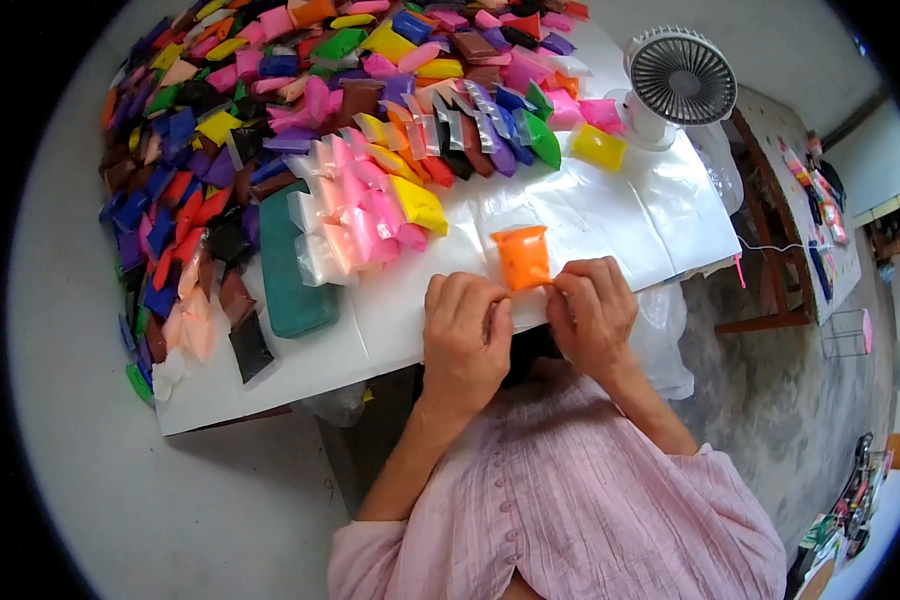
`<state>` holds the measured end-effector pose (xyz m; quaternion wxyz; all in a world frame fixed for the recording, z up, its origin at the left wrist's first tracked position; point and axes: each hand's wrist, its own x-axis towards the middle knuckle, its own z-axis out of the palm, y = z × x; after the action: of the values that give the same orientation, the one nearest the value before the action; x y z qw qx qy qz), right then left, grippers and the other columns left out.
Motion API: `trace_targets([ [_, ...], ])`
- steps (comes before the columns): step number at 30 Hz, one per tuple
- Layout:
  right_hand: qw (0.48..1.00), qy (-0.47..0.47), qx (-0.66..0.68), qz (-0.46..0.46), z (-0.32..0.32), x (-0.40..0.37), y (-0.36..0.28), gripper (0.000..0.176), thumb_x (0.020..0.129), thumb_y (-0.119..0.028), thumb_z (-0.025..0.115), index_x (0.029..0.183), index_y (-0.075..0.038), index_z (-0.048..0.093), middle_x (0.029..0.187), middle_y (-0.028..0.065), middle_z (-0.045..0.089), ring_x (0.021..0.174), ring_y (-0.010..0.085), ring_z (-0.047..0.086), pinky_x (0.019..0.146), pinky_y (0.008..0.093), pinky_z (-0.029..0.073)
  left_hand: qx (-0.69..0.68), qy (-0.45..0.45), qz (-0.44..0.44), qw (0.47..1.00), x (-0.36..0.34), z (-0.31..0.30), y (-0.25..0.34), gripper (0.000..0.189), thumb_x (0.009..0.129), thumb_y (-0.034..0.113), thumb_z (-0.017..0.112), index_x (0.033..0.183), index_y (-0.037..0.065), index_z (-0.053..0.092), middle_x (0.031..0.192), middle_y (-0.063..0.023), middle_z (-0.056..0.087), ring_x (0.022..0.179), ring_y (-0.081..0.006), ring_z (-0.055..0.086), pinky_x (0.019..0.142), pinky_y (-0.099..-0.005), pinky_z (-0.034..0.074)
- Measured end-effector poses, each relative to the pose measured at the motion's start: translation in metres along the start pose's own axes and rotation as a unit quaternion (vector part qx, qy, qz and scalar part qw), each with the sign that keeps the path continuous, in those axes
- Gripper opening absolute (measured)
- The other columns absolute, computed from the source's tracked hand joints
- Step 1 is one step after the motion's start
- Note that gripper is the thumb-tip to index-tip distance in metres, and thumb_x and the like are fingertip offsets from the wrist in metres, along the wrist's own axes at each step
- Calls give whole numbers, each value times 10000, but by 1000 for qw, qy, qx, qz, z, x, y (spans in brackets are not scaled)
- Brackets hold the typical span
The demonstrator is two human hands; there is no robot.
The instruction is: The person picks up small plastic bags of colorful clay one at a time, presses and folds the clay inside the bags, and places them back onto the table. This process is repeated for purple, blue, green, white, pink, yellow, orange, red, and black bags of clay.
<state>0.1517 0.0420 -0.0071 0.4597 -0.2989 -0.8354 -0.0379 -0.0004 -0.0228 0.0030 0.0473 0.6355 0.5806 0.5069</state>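
Note:
An orange packet (pixel 523 257) in a clear plastic pouch stands at the table's front edge, between my two hands. My left hand (pixel 467 325) has its fingers closed at the packet's lower left corner. The fingers of my right hand (pixel 595 305) pinch its lower right corner. Just to the left lie rows of pink and peach packets (pixel 365 205) with clear ends, and a yellow packet (pixel 419 205) beside them. Another yellow packet (pixel 598 148) lies alone further back on the right.
A large heap of colourful packets (pixel 200 130) covers the table's left and back. A dark green case (pixel 292 265) lies at the left. A small grey fan (pixel 678 80) stands at the back right of the white tabletop (pixel 660 220). A wooden table (pixel 805 200) is further right.

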Motion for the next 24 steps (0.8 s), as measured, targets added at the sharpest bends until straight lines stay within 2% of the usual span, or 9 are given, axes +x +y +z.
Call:
trace_targets([
  [5, 1000, 13, 0, -4, -7, 0, 9, 212, 703, 13, 693, 866, -35, 566, 862, 93, 577, 707, 266, 552, 597, 349, 465, -227, -48, -186, 955, -2, -13, -2, 143, 919, 78, 564, 1012, -28, 580, 947, -67, 617, 865, -149, 577, 743, -279, 477],
  [6, 1000, 18, 8, -9, -7, 0, 8, 219, 702, 14, 695, 876, -33, 571, 869, 95, 580, 713, 267, 556, 598, 348, 466, -269, -55, -200, 941, 0, -14, -1, 255, 974, 146, 515, 1137, -44, 569, 1001, -53, 618, 891, -97, 564, 720, -250, 477],
  [10, 999, 29, 33, -32, -3, 3, 4, 252, 699, 23, 698, 918, -26, 584, 884, 100, 588, 733, 273, 570, 607, 346, 475, -354, -60, -276, 892, 15, -14, 12, 385, 961, 180, 574, 1239, -80, 513, 914, -63, 615, 773, -89, 557, 679, -215, 456],
  [13, 998, 18, 48, -43, -1, 6, 2, 277, 696, 32, 693, 947, -23, 590, 902, 109, 592, 732, 279, 575, 620, 352, 484, -431, -98, -295, 847, 17, -10, 9, 406, 951, 172, 594, 1265, -66, 495, 943, -68, 616, 775, -81, 559, 679, -214, 462],
  [17, 991, -9, 133, 26, 0, 15, -3, 306, 714, 25, 695, 998, -16, 590, 950, 128, 599, 705, 274, 574, 612, 342, 494, -415, -27, -267, 869, 17, -4, 5, 407, 923, 139, 629, 1258, -54, 498, 1052, -79, 624, 862, -102, 594, 730, -243, 496],
  [18, 975, -23, 193, 107, -2, 15, -8, 335, 748, -7, 704, 1060, 3, 582, 981, 140, 602, 685, 240, 575, 586, 318, 492, -397, -19, -251, 883, 16, -2, 4, 407, 916, 128, 634, 1254, -52, 498, 1063, -89, 624, 877, -114, 599, 743, -253, 501],
  [20, 963, -50, 215, 156, -4, 22, -12, 375, 763, -40, 718, 1101, 17, 568, 975, 138, 601, 680, 211, 576, 577, 299, 493, -359, -3, -221, 907, 10, 4, 1, 407, 901, 107, 646, 1248, -50, 500, 1085, -109, 626, 906, -140, 608, 768, -272, 509],
  [23, 945, -75, 245, 205, -3, 32, -18, 449, 757, -106, 761, 1133, 40, 564, 959, 131, 596, 656, 180, 576, 577, 277, 500, -299, 4, -199, 933, 4, 10, -2, 413, 880, 64, 648, 1246, -52, 494, 1080, -140, 625, 917, -187, 623, 792, -299, 515],
  [24, 941, -77, 252, 213, -1, 36, -21, 454, 752, -113, 769, 1129, 41, 568, 956, 129, 594, 650, 180, 575, 576, 274, 501, -268, 10, -185, 946, 3, 12, -4, 417, 862, 27, 639, 1241, -59, 490, 1076, -168, 610, 937, -250, 633, 803, -316, 518],
])
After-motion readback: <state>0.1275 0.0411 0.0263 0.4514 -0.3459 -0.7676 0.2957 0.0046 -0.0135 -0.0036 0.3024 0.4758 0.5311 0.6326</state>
